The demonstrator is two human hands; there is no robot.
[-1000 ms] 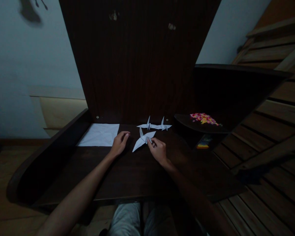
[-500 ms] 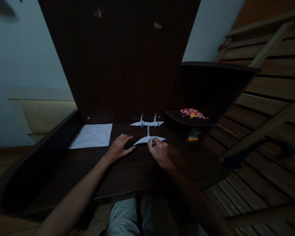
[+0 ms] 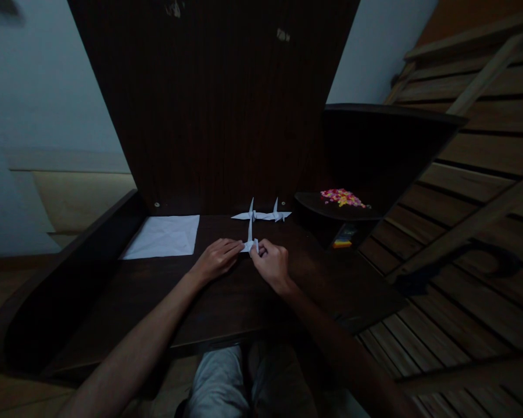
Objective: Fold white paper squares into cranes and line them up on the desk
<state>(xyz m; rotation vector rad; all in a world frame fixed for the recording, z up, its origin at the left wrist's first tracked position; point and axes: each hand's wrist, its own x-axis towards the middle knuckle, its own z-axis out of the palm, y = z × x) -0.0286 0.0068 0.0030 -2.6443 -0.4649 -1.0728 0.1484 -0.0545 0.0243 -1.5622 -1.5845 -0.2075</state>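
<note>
A white folded paper crane (image 3: 250, 237) is between my two hands, its long thin neck or tail pointing away from me. My left hand (image 3: 219, 256) has its fingers closed over the crane's left wing, which they mostly cover. On the other side, my right hand (image 3: 272, 263) pinches the crane near its body, and the right wing is largely hidden. Just beyond, two more white paper cranes (image 3: 262, 216) stand side by side at the back of the dark wooden desk (image 3: 218, 313), their wings touching or overlapping.
A creased white paper sheet (image 3: 163, 237) lies on the desk's left part. Several small pink, red and yellow pieces (image 3: 342, 197) are heaped on a corner shelf (image 3: 305, 203) at right. Beneath it sits a small colourful item (image 3: 343, 237). A slatted wooden structure (image 3: 475, 191) stands to the right.
My right hand and the crane have shifted left. My left hand, open beside the crane before, has closed on its left wing. The wings are now mostly covered by my hands.
</note>
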